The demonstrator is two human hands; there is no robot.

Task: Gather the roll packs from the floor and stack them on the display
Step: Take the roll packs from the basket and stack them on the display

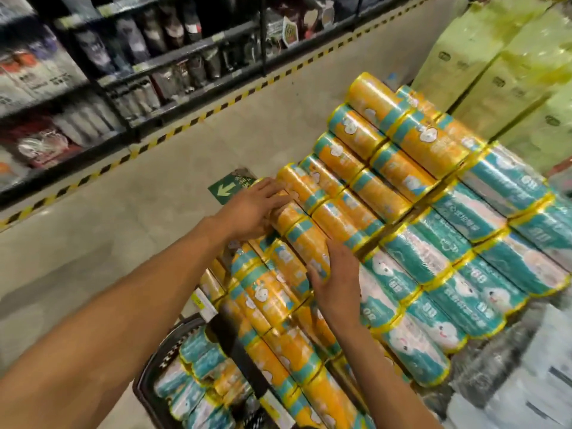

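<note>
Forearms stretched out, my left hand point(257, 209) and right hand point(337, 283) press flat-fingered on an orange roll pack point(298, 239), seating it at one corner of the display point(448, 252); next, I judge, another from the basket point(142, 379) below

Left hand point(251, 209), right hand point(336, 284), forearms point(130, 292) bare
</note>
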